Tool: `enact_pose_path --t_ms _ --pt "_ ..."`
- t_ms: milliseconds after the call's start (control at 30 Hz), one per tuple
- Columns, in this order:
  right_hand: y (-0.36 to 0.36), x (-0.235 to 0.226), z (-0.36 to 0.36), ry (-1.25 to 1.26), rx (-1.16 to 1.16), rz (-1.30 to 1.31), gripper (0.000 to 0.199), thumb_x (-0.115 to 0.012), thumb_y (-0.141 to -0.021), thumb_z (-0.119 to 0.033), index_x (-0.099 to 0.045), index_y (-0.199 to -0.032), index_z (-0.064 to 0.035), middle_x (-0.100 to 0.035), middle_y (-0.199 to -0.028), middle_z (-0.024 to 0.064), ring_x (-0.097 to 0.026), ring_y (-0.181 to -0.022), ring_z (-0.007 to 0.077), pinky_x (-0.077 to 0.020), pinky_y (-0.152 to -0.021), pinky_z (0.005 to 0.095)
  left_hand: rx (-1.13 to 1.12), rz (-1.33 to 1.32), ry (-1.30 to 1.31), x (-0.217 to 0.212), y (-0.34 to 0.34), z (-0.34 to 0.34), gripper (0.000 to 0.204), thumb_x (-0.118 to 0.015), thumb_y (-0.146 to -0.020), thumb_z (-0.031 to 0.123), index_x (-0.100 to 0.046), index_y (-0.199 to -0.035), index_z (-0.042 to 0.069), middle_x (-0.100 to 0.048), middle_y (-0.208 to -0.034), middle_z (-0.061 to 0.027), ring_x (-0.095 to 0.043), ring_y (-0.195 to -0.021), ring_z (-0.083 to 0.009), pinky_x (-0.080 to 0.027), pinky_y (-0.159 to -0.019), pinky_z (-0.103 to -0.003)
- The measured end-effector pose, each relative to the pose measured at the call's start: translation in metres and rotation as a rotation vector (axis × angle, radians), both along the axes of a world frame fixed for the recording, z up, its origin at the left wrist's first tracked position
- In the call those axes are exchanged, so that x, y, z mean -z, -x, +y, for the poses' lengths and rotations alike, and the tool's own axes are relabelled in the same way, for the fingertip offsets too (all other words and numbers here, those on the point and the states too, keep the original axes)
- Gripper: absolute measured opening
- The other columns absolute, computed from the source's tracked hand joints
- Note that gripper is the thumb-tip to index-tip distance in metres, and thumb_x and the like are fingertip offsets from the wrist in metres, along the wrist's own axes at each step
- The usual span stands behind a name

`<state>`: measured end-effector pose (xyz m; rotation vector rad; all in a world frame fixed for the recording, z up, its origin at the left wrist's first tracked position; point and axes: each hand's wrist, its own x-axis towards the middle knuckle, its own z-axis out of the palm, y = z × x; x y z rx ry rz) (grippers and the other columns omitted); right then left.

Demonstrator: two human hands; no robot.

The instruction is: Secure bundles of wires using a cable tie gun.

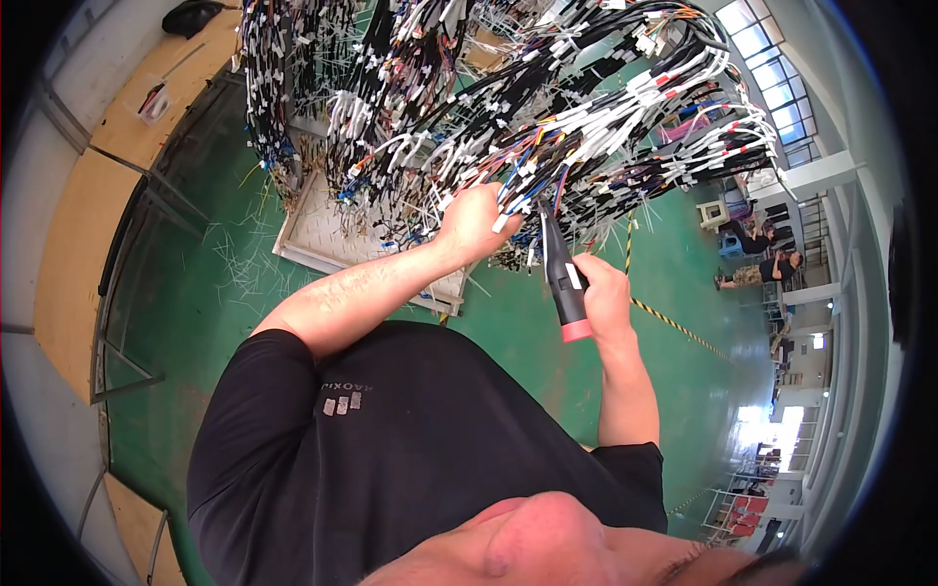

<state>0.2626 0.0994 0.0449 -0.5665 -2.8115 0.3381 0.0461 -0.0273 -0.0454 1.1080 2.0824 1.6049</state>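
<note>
Left hand (476, 221) clenched on hanging multicoloured wire-harness bundle (547, 146); right hand (601, 293) grasping black, red-ended hand tool (562, 278), tip just beside wires.

Both arms raised, left hand (476, 223) closed in a grip, right hand (603, 293) fisted, wrist bent.

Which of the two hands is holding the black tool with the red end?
The right hand grips the black tool with the red end, tip up toward the wire bundle. The left hand holds no tool, only wires.
</note>
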Motion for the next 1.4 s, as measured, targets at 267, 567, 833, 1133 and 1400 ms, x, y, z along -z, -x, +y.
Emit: enact_pose_path --t_ms 267,567,833,1133,1400 --pt "-0.008 0.007 0.000 -0.243 -0.244 0.147 0.040 -0.076 -0.078 -0.012 -0.062 -0.114 -0.0026 -0.062 -0.108 0.0169 -0.061 -0.106 0.0393 -0.0390 -0.116 0.0591 0.233 -0.187 0.018 0.006 0.016 0.001 0.035 -0.086 -0.086 0.026 -0.075 -0.108 0.002 -0.078 -0.090 -0.0147 -0.075 -0.086 -0.0256 -0.058 -0.082 -0.041" --pt "-0.023 0.088 -0.006 -0.199 -0.040 0.496 0.048 -0.079 -0.072 -0.010 -0.062 -0.115 -0.0012 -0.055 -0.110 0.0176 -0.059 -0.108 0.0411 -0.0410 -0.116 0.0622 0.623 -0.572 -0.079 0.016 0.040 0.007 0.045 -0.091 -0.084 0.014 -0.070 -0.121 0.001 -0.074 -0.109 -0.0037 -0.066 -0.102 -0.0147 -0.053 -0.096 -0.035" --pt "-0.005 0.099 -0.012 -0.323 -0.023 0.416 0.042 -0.074 -0.076 -0.014 -0.070 -0.118 -0.0129 -0.056 -0.107 0.0098 -0.060 -0.108 0.0331 -0.0418 -0.111 0.0571 0.515 -0.620 -0.137 -0.004 0.002 0.017 0.081 -0.101 -0.073 0.026 -0.055 -0.136 0.003 -0.068 -0.117 -0.0014 -0.062 -0.108 -0.0125 -0.052 -0.099 -0.034" --pt "-0.022 0.112 0.014 -0.024 -0.120 0.744 0.049 -0.082 -0.070 -0.013 -0.065 -0.114 -0.0016 -0.060 -0.109 0.0141 -0.061 -0.106 0.0386 -0.0451 -0.108 0.0572 0.388 -0.603 -0.047 0.008 0.008 0.023 0.048 -0.093 -0.080 0.003 -0.064 -0.118 0.005 -0.067 -0.103 0.0021 -0.062 -0.095 -0.0111 -0.055 -0.088 -0.032" --pt "-0.023 0.161 0.040 1.121 -0.097 0.811 0.050 -0.076 -0.083 -0.006 -0.059 -0.130 -0.0061 -0.065 -0.113 0.0054 -0.063 -0.111 0.0201 -0.0477 -0.104 0.0390 0.765 -0.992 -0.113 0.021 0.057 0.010 0.055 -0.088 -0.071 0.017 -0.063 -0.118 0.002 -0.066 -0.085 -0.0065 -0.062 -0.071 -0.0160 -0.048 -0.063 -0.028"
